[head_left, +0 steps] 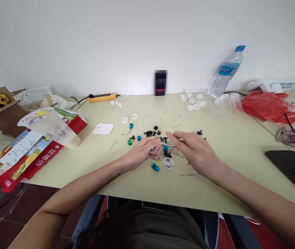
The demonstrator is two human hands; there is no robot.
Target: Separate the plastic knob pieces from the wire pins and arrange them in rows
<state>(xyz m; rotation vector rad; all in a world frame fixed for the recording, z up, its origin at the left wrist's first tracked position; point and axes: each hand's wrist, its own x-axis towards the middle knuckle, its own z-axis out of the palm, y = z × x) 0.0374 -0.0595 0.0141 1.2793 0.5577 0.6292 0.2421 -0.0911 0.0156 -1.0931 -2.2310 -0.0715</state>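
Observation:
My left hand (149, 147) is closed in a pinch around a thin metal rod (157, 132) that points upward. A bit of blue shows among its curled fingers, but most of that piece is hidden. Another thin rod (167, 144) reaches rightward from beside these fingers toward my right hand (195, 148). That hand hovers with its fingers stretched out; its thumb is hidden, and I see nothing held. Below lie a blue metal fitting (155, 167) and a small white cap (168, 163) holding tiny dark parts. Black thumbscrews (149, 132) and a blue knob (139, 138) are scattered around.
Thin L-shaped metal keys (113, 144) and white caps (192, 101) lie about the table. A tilted plastic cup (59, 129) and red packaging (46, 157) are at left. Toward the right are a water bottle (227, 71), a red bag (264, 105) and a dark phone (289, 169).

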